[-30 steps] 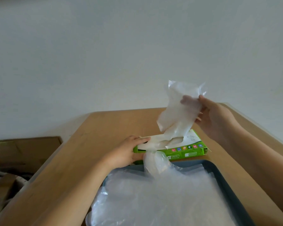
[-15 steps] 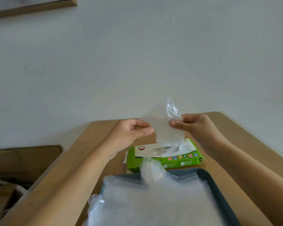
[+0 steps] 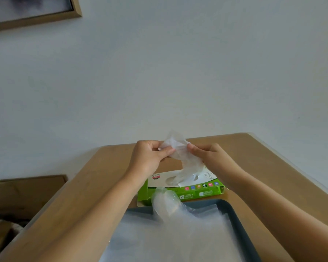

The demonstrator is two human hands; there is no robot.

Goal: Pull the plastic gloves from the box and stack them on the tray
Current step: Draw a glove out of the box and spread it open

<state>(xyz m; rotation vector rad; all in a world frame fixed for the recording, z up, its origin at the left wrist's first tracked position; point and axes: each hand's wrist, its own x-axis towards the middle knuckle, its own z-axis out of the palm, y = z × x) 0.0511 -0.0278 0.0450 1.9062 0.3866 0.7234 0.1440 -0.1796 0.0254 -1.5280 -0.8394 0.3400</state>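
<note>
Two hands point(image 3: 146, 159) point(image 3: 213, 159), fingers point(image 3: 166, 152) tight on glove point(image 3: 190, 166)

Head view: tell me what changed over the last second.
The left hand let go of the green box and rose to pinch the glove beside the right hand, which came in toward the middle. The glove is now bunched between both. Box, tray and stacked gloves stayed put.

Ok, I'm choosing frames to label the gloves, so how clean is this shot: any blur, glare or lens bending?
Head view: the light is soft and even, with no hard shadows or glare; the held glove is faint against the pale wall; the stacked gloves on the tray read as a milky haze; the wide lens splays the table edges and tilts the picture frame.
</note>
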